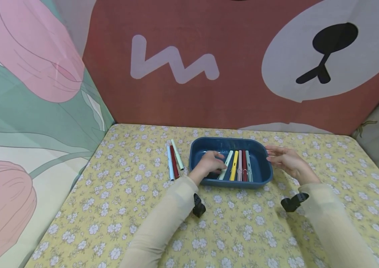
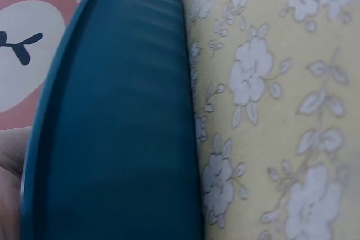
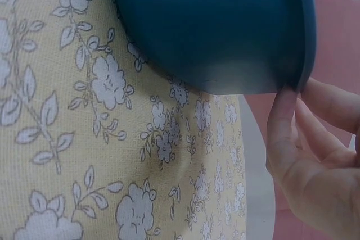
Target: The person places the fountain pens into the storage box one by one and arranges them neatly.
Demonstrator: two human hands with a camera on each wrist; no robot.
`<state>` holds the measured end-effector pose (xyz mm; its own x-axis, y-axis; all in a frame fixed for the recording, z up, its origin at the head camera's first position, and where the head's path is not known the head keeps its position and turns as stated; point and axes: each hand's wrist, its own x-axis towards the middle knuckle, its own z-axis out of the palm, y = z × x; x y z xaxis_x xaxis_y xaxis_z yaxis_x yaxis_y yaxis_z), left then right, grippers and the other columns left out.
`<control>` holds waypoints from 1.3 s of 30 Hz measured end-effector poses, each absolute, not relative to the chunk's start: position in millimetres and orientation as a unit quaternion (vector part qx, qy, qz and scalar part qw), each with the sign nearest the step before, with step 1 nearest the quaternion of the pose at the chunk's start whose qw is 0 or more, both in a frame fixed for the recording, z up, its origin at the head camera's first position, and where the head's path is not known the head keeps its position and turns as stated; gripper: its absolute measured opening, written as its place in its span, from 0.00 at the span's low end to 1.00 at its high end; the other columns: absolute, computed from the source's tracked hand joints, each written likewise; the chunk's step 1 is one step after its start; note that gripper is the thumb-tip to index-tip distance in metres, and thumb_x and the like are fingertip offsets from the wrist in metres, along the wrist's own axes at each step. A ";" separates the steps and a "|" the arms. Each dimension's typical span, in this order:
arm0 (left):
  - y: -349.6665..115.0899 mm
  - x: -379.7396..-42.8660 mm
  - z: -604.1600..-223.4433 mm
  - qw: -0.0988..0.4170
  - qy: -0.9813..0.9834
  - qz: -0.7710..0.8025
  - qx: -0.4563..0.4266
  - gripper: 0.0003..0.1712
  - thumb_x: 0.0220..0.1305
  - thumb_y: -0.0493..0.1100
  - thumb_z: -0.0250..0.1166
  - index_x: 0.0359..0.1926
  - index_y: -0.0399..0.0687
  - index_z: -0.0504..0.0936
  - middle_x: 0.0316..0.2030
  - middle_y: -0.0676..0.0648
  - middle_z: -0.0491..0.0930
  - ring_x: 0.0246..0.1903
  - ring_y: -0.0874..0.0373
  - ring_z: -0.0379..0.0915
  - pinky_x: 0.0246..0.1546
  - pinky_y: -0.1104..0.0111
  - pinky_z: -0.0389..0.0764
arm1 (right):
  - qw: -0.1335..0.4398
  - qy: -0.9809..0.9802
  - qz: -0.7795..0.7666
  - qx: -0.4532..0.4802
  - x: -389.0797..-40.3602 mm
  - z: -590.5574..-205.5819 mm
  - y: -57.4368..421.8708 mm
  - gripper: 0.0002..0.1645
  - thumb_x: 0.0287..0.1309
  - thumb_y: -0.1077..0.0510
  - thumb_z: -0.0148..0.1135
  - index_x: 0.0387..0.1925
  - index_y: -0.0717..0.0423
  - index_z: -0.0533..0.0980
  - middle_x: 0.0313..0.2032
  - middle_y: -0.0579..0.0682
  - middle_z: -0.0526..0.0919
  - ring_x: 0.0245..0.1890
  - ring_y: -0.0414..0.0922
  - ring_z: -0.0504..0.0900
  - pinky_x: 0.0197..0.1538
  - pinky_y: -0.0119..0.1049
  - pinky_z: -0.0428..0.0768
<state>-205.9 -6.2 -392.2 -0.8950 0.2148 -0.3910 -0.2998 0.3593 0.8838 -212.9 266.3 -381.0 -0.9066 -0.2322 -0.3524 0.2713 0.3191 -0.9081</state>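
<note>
A dark blue tray [image 1: 265, 175] stands on the flowered cloth. My left hand [image 1: 211, 162] reaches into it and pinches a mint green pen [image 1: 228, 160], which leans at a slant. To the right of that pen lie a yellow pen [image 1: 234, 165], a pink pen [image 1: 240, 165], a dark red pen [image 1: 244, 165] and a grey-green pen [image 1: 249, 165], side by side. At the tray's right end, my right hand [image 1: 289, 162] grips the rim between thumb and fingers, plain in the right wrist view [image 3: 315, 155]. The tray's wall hides most of my left hand in the left wrist view.
Left of the tray, a light blue pen [image 1: 170, 163], another dark red pen [image 1: 174, 162] and a pale green pen [image 1: 177, 154] lie on the cloth [image 1: 135, 208]. Printed fabric walls [image 1: 236, 96] rise behind the table and at its sides.
</note>
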 end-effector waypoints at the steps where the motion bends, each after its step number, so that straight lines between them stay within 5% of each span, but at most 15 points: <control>1: -7.1 -206.5 -391.8 0.227 0.789 0.571 -0.028 0.25 0.58 0.31 0.66 0.57 0.37 0.75 0.50 0.36 0.79 0.43 0.47 0.82 0.38 0.67 0.87 | 0.216 0.782 -0.584 0.012 -212.9 -380.8 266.2 0.42 0.66 0.58 0.56 0.74 0.59 0.49 0.44 0.27 0.69 0.41 0.21 0.76 0.46 0.18 0.79; 7: -14.9 -208.6 -384.9 0.222 0.771 0.596 -0.023 0.25 0.58 0.31 0.66 0.58 0.37 0.74 0.51 0.36 0.78 0.45 0.46 0.81 0.43 0.62 0.87 | 0.216 0.781 -0.586 0.014 -212.6 -380.5 265.8 0.41 0.66 0.58 0.56 0.74 0.59 0.49 0.44 0.27 0.70 0.41 0.21 0.76 0.46 0.18 0.79; 13: -27.9 -209.0 -374.2 0.220 0.754 0.619 -0.008 0.27 0.61 0.31 0.63 0.62 0.36 0.71 0.55 0.35 0.76 0.52 0.44 0.78 0.51 0.57 0.84 | 0.217 0.787 -0.578 0.016 -212.8 -380.7 265.7 0.41 0.67 0.58 0.55 0.74 0.59 0.48 0.58 0.42 0.68 0.41 0.20 0.75 0.47 0.17 0.79; 24: -59.1 -212.7 -359.4 0.191 0.738 0.647 -0.012 0.28 0.65 0.33 0.61 0.66 0.38 0.67 0.61 0.33 0.71 0.58 0.42 0.73 0.57 0.57 0.80 | 0.220 0.787 -0.575 0.021 -213.9 -379.8 263.9 0.40 0.68 0.58 0.53 0.74 0.59 0.47 0.73 0.64 0.48 0.41 0.18 0.73 0.47 0.17 0.78; 39: -109.1 -212.8 -357.9 0.136 0.741 0.655 -0.058 0.28 0.65 0.32 0.59 0.66 0.41 0.68 0.59 0.35 0.72 0.58 0.42 0.73 0.58 0.55 0.79 | 0.222 0.792 -0.569 0.023 -214.3 -380.2 264.0 0.39 0.69 0.59 0.51 0.74 0.59 0.46 0.73 0.66 0.47 0.40 0.18 0.72 0.47 0.17 0.78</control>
<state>-212.8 -109.1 -357.9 -0.9564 0.0929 -0.2770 -0.2635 0.1352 0.9551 -214.3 264.0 -380.2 -0.9003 -0.2159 -0.3780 0.2894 0.3518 -0.8902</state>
